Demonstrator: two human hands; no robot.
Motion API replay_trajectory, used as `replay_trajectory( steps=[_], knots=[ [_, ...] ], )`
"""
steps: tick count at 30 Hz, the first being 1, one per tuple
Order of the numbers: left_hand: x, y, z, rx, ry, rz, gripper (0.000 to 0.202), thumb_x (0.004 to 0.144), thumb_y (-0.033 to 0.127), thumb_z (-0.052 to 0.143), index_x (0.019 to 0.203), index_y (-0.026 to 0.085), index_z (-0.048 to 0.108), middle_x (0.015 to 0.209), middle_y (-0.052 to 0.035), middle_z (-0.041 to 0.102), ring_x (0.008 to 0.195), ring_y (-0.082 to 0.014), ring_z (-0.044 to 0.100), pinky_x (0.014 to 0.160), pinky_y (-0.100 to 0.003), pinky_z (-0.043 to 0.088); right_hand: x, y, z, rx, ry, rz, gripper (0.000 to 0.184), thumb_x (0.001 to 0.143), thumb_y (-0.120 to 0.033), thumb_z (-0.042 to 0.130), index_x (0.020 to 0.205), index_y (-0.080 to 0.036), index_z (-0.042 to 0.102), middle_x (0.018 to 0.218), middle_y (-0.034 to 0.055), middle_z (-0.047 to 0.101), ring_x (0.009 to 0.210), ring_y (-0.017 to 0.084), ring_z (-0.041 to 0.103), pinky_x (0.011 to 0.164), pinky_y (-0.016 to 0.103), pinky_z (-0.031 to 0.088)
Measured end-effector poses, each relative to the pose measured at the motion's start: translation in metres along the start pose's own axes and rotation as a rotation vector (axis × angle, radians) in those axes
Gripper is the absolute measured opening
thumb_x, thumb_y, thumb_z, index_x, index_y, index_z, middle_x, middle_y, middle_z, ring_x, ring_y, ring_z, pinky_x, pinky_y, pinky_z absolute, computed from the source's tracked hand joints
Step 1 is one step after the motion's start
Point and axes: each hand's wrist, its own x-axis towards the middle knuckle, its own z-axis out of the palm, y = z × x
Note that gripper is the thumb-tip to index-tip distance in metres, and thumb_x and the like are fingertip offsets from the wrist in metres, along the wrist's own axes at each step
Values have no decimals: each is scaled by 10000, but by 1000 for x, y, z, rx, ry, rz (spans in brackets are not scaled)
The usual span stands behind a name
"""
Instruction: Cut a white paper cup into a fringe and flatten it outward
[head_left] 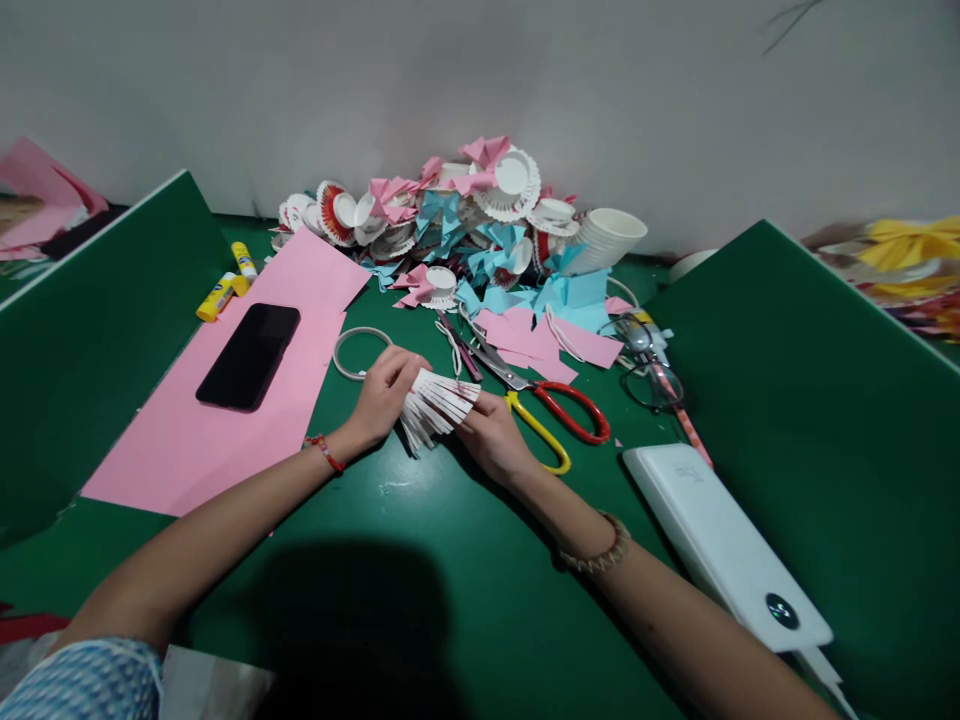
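Between my hands, above the green table, is a white paper cup (436, 408) cut into many narrow strips that fan out. My left hand (386, 395) is closed around its left end. The fingers of my right hand (493, 438) are closed on the strip ends at the right, their tips partly hidden. Scissors (517, 379) with one red and one yellow handle lie just beyond my right hand, blades parted. A thin pale ring (337, 357) rests behind my left hand.
Pink paper (300, 440) bears a black phone (250, 356); glue sticks (217, 297) lie beside it. Fringed cups with paper bows (442, 225) are heaped against the wall. Glasses (654, 385) and a white power bank (727, 545) lie right. Green partitions (810, 430) flank the table.
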Motion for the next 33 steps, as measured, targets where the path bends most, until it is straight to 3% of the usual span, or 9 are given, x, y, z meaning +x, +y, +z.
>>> replay_trajectory(
  steps=[4, 8, 12, 16, 25, 33],
  knots=[
    [1, -1, 0, -9, 34, -30, 509, 902, 562, 337, 761, 154, 608, 771, -42, 548, 784, -164, 522, 769, -309, 419, 1, -1, -2, -39, -11, -11, 187, 656, -323, 741, 801, -206, 758, 880, 56, 756, 921, 259, 686, 873, 420, 518],
    [0, -1, 0, -6, -1, -17, 515, 878, 599, 364, 799, 158, 618, 851, -59, 581, 869, -175, 544, 841, -317, 429, 1, 1, -3, -111, 7, -54, 163, 644, -270, 757, 793, -207, 753, 885, 39, 755, 966, 261, 672, 952, 438, 473],
    [-1, 0, 0, -6, -85, 53, 525, 866, 605, 391, 1006, 152, 617, 1105, -104, 592, 1095, -195, 519, 1005, -334, 373, 2, 0, -2, -175, 35, -105, 275, 575, -214, 805, 842, -196, 742, 954, 42, 751, 1037, 262, 643, 1006, 431, 437],
    [-2, 3, -1, -41, -152, -5, 539, 858, 570, 429, 1159, 144, 564, 1196, -118, 587, 1108, -210, 526, 984, -336, 386, 2, 0, -3, -205, 63, -133, 310, 606, -204, 782, 911, -195, 724, 994, 46, 745, 1038, 249, 644, 993, 417, 452],
    [-1, 5, -1, -112, -131, -141, 487, 832, 572, 434, 796, 129, 633, 835, -68, 638, 791, -174, 539, 755, -293, 406, 0, 2, -5, -229, 53, -112, 272, 589, -190, 775, 857, -175, 733, 857, 48, 754, 928, 255, 674, 871, 406, 516],
    [3, 0, -2, -269, -209, -231, 562, 741, 675, 500, 720, 127, 618, 689, -29, 587, 631, -123, 485, 634, -267, 408, 2, 4, -4, -131, 57, -53, 223, 610, -221, 757, 829, -185, 734, 843, 27, 753, 826, 207, 687, 837, 373, 532]
  ],
)
